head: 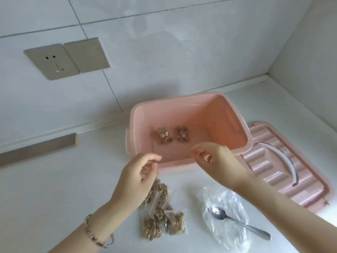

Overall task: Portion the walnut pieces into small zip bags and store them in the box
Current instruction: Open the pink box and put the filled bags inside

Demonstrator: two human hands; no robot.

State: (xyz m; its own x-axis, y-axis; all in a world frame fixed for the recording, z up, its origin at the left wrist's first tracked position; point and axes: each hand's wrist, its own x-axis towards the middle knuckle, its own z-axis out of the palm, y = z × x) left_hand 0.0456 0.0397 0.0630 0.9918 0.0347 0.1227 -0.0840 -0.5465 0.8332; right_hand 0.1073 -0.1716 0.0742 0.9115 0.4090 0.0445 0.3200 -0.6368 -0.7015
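Items as I read them from the head camera, left to right.

1. Wall socket plate (52, 62), metal-coloured, with a blank plate (86, 54) touching its right edge, both on the tiled wall.
2. Strip of grey trim (39, 150) at the foot of the wall, by the back edge of the white worktop (63, 189).
3. Beaded bracelet (97, 234) on the left wrist.
4. Left hand (138, 173), raised above the worktop just in front of the box's near left corner. Its fingers are curled, with thumb and forefinger close together. The view is blurred there, and I cannot tell whether anything is pinched between them.
5. Pile of filled zip bags (160, 214) holding walnut pieces, lying on the worktop under and just right of the left hand, overlapping one another.
6. Pink box (184, 99), open, standing near the wall. Inside it, on the floor towards the left, are two filled bags: bag one (165, 136) and bag two (183, 136), side by side and apart.
7. Right hand (217, 159), over the box's near rim. Its fingers are loosely bent and it grasps nothing.
8. Clear plastic bag (222, 203), crumpled, on the worktop below the right forearm.
9. Metal spoon (237, 221) lying on that bag, bowl to the left.
10. Pink ribbed lid (269, 172) with a white handle (286, 163), flat on the worktop, just beside the box on its right.
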